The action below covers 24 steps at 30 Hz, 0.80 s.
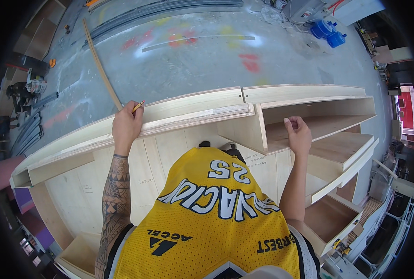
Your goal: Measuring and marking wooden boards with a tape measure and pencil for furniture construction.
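My left hand [127, 123] is closed around a yellow pencil [137, 107] with a reddish end, above the long edge of a pale plywood cabinet [170, 124]. A long, thin wooden strip [101, 67] runs from the far floor to this hand's knuckles; I cannot tell whether the fingers also grip it. On the right, my right hand [298, 135] is held in front of an open plywood compartment [304, 114]. Its fingers are curled with the thumb against them, and whatever they may hold is hidden. Handwritten marks show on the panel [258, 162] beneath me.
More open plywood compartments [335, 216] lie at the right, with a yellow power tool [341, 247] close by. Across the grey floor [202, 60] are metal lengths [160, 16] and paint patches. Blue water jugs [328, 31] stand far right. Another person [18, 93] is at far left.
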Available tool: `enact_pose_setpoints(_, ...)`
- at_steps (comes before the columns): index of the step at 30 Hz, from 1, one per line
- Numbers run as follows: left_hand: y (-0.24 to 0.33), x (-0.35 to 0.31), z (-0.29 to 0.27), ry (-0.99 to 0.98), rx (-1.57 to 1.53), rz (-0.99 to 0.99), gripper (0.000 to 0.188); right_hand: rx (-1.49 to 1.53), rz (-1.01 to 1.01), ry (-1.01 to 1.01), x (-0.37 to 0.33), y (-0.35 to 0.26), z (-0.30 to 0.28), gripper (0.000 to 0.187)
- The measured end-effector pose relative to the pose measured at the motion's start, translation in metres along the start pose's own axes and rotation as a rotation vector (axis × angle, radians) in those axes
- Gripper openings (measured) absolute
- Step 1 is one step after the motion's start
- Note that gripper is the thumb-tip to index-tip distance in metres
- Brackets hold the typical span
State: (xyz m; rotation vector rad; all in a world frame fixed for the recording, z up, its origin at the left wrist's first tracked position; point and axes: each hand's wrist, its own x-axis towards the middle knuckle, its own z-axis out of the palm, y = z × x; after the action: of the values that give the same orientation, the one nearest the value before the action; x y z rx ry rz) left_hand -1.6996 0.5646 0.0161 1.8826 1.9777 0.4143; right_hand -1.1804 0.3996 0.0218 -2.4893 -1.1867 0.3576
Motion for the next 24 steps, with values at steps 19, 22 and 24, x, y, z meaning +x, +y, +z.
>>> enact_pose_setpoints(19,0.002,0.001,-0.001,-0.066,0.035,-0.053,0.032,-0.007,0.033,-0.02,0.001,0.008,0.002,0.037)
enact_pose_setpoints(22,0.0,0.0,0.0,-0.069,0.04,-0.058,0.031,-0.025,0.037,-0.032,0.001,0.008,0.003,0.037)
enact_pose_setpoints(24,0.002,-0.001,0.001,-0.026,0.014,-0.048,0.032,-0.036,0.024,-0.039,0.001,0.008,0.002,0.037)
